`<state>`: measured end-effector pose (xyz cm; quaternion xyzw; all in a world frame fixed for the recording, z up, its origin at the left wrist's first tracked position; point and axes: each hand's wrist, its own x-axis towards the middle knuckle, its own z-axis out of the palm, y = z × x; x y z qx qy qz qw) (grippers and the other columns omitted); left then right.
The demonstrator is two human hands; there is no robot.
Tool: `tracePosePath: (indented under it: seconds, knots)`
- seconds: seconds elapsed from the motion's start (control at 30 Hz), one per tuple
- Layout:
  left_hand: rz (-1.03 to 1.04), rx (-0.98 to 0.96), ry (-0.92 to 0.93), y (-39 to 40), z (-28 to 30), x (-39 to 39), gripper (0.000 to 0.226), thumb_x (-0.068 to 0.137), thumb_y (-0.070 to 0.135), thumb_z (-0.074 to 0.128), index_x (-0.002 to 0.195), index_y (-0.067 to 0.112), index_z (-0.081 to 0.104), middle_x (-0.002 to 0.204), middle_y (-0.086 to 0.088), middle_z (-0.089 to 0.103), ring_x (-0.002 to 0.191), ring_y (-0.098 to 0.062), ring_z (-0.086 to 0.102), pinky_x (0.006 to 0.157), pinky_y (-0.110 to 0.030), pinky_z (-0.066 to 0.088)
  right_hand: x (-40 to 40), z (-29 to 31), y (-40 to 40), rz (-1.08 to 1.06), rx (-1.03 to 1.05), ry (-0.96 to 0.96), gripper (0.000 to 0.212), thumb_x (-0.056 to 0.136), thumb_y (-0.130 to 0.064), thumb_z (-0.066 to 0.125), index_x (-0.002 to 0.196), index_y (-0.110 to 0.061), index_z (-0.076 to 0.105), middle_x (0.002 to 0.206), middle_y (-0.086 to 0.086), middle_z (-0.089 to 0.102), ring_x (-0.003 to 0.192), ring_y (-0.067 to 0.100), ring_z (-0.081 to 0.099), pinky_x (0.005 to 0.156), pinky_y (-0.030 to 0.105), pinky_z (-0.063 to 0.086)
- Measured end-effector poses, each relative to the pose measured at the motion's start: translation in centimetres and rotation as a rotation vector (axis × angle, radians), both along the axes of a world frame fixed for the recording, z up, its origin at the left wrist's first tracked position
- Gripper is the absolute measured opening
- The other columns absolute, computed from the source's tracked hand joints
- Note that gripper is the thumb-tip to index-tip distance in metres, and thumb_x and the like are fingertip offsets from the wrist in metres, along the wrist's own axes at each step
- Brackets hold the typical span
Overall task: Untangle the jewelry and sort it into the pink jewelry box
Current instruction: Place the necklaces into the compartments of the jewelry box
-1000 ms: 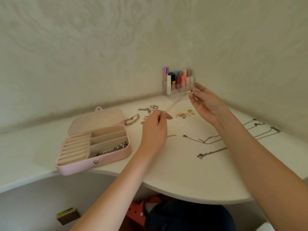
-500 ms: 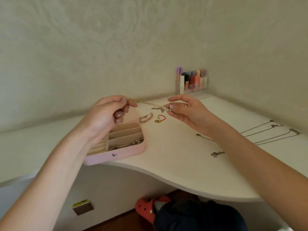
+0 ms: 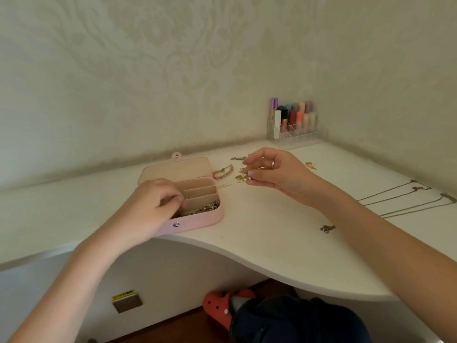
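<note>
The pink jewelry box [image 3: 197,222] lies open near the table's front edge, its lid [image 3: 178,169] folded back. Silver jewelry [image 3: 209,207] fills its front compartment. My left hand [image 3: 153,206] hovers over the box with fingers curled down into that compartment, pinching one end of a thin gold chain [image 3: 226,184]. The chain runs right, out over the box's edge. My right hand [image 3: 274,172], to the right of the box, pinches the chain's other end, a gold cluster [image 3: 240,178], between thumb and fingertips.
A pink bead bracelet [image 3: 222,172], a silver piece [image 3: 238,158] and a gold piece [image 3: 310,165] lie behind the hands. Several long chains [image 3: 395,196] stretch along the right edge, a small clasp [image 3: 327,228] nearer. A clear lipstick organizer [image 3: 291,125] stands in the corner.
Both hands carried the gold chain leftwards from the table's middle to the box and lowered it. My left hand dropped into the front compartment; my right hand sank to the tabletop.
</note>
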<state>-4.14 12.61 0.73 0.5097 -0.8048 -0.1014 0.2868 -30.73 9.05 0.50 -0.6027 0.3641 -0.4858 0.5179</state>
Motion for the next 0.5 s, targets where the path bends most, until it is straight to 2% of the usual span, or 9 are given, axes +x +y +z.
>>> tracePosePath:
  seconds: [0.1,0.17,0.27,0.3,0.33,0.4,0.43,0.5]
  knots:
    - [0.008,0.033,-0.021,0.3,-0.1,0.6,0.021,0.079,0.011,0.066,0.075,0.031,0.069,0.094,0.012,0.065,0.096,-0.007,0.058,0.082,-0.014,0.04,1.9,1.1,0.8,0.008,-0.101,0.023,0.023,0.082,0.012,0.061,0.091,-0.009,0.064,0.083,0.006,0.067,0.075,0.013,0.066,0.075,0.024,0.057]
    - [0.028,0.073,0.092,0.6,0.0,0.3,0.027,0.076,0.015,0.068,0.092,0.037,0.066,0.104,0.018,0.066,0.104,-0.002,0.058,0.091,-0.018,0.04,3.9,2.2,1.5,0.049,-0.194,0.005,0.023,0.082,0.013,0.06,0.091,-0.008,0.062,0.083,0.008,0.065,0.071,0.012,0.065,0.07,0.022,0.056]
    - [-0.082,0.211,0.34,1.0,0.3,-1.2,0.043,0.065,0.044,0.07,0.106,0.041,0.061,0.105,0.019,0.069,0.107,-0.004,0.061,0.104,-0.037,0.039,7.1,3.3,2.0,0.128,-0.277,-0.02,0.024,0.082,0.014,0.06,0.091,-0.009,0.061,0.084,0.009,0.063,0.068,0.01,0.064,0.068,0.02,0.054]
    - [-0.091,0.225,0.397,1.1,0.3,-1.6,0.046,0.063,0.047,0.071,0.107,0.041,0.061,0.101,0.015,0.071,0.102,-0.006,0.064,0.102,-0.04,0.041,7.8,3.5,2.0,0.131,-0.294,-0.021,0.025,0.082,0.014,0.06,0.092,-0.009,0.061,0.085,0.008,0.063,0.068,0.01,0.063,0.068,0.02,0.054]
    - [-0.082,0.22,0.471,1.1,0.3,-1.8,0.042,0.065,0.044,0.074,0.105,0.038,0.062,0.094,0.01,0.074,0.091,-0.006,0.068,0.095,-0.036,0.046,8.2,3.6,1.9,0.116,-0.307,-0.02,0.025,0.082,0.014,0.06,0.094,-0.009,0.061,0.085,0.008,0.062,0.069,0.011,0.063,0.068,0.02,0.054]
    - [-0.013,0.167,0.621,1.3,0.7,-1.7,0.026,0.074,0.022,0.077,0.096,0.029,0.065,0.079,0.003,0.074,0.063,-0.002,0.066,0.068,-0.021,0.05,8.0,3.6,1.5,0.027,-0.321,0.02,0.025,0.081,0.014,0.061,0.097,-0.006,0.06,0.086,0.008,0.061,0.07,0.014,0.062,0.066,0.018,0.054]
    - [0.025,0.129,0.65,1.3,0.8,-1.3,0.021,0.077,0.014,0.075,0.092,0.026,0.066,0.077,0.002,0.074,0.06,-0.003,0.065,0.062,-0.021,0.048,7.5,3.6,1.4,-0.034,-0.32,0.07,0.025,0.081,0.014,0.061,0.099,-0.004,0.06,0.086,0.01,0.061,0.07,0.016,0.061,0.062,0.015,0.052]
    - [0.073,0.073,0.612,1.3,0.5,-0.5,0.015,0.078,0.011,0.073,0.083,0.024,0.067,0.076,0.005,0.075,0.064,-0.004,0.066,0.064,-0.023,0.046,6.8,3.0,1.1,-0.111,-0.293,0.176,0.025,0.08,0.012,0.063,0.1,-0.003,0.061,0.088,0.013,0.061,0.068,0.019,0.061,0.055,0.011,0.047]
